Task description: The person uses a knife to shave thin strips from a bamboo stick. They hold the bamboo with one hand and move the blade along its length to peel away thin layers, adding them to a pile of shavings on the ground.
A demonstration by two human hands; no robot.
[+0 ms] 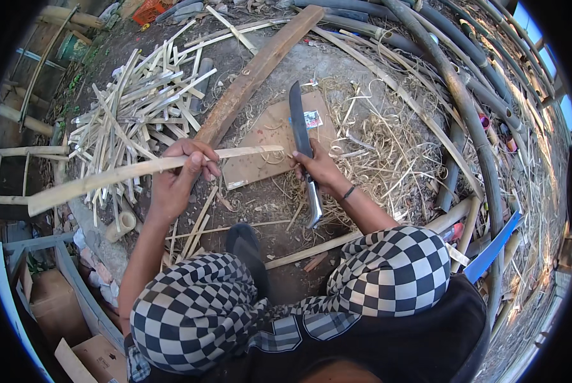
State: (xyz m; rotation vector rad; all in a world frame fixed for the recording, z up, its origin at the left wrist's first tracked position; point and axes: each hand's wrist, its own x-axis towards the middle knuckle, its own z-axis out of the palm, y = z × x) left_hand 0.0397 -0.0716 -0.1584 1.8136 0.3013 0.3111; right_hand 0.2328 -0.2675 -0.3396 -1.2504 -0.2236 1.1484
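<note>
My left hand (pixel 182 167) is closed around a long pale bamboo strip (pixel 94 183). The strip's wide end reaches out to the left, and its tapered tip lies close to my right hand (pixel 319 168). That hand grips a machete (pixel 299 118) near where blade and handle meet. The dark blade points away from me, and the handle's shiny end juts back toward my knees. Below both hands a flat brown cardboard piece (pixel 251 167) lies on the ground. How my right fingers wrap underneath is partly hidden.
A heap of split bamboo sticks (pixel 139 105) lies at the far left, beside a wooden plank (pixel 260 70). Curled shavings (pixel 381 150) cover the ground to the right. Bamboo poles (pixel 455 83) rise along the right, near a blue saw blade (pixel 495 249). Cardboard boxes (pixel 56 306) stand at lower left.
</note>
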